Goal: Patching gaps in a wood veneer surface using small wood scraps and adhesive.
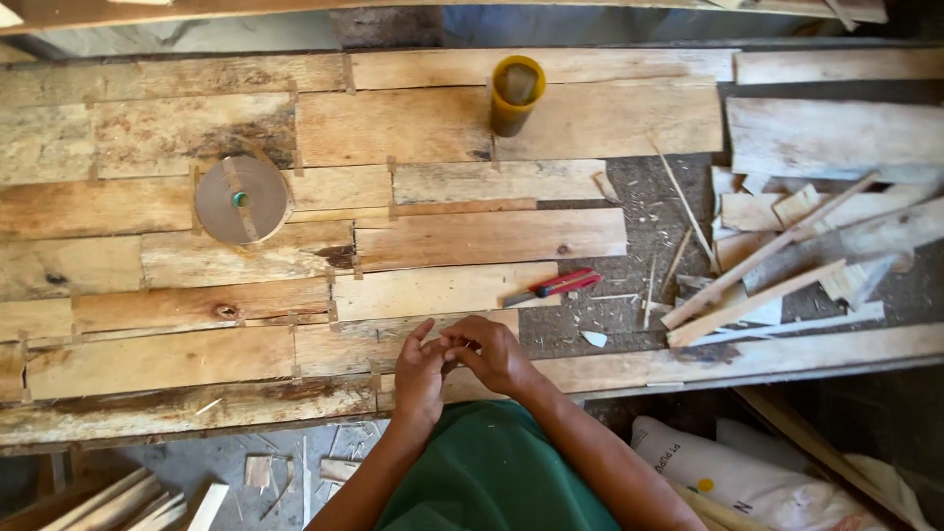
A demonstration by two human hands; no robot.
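My left hand point(419, 374) and my right hand point(492, 352) meet at the near edge of a bench of patched wooden boards point(177, 359). Their fingertips touch each other over the boards. Whether something small is pinched between them is too small to tell. A red utility knife point(553, 287) lies on the boards just beyond my right hand. Farther left a roll of brown paper tape point(241, 199) lies flat. A yellow cup point(516, 93) stands upright at the back.
A pile of thin wooden strips and offcuts point(787, 256) lies on the right side of the bench. A white printed sack point(728, 472) sits below at the right. Wood scraps point(138, 501) lie on the floor at the lower left.
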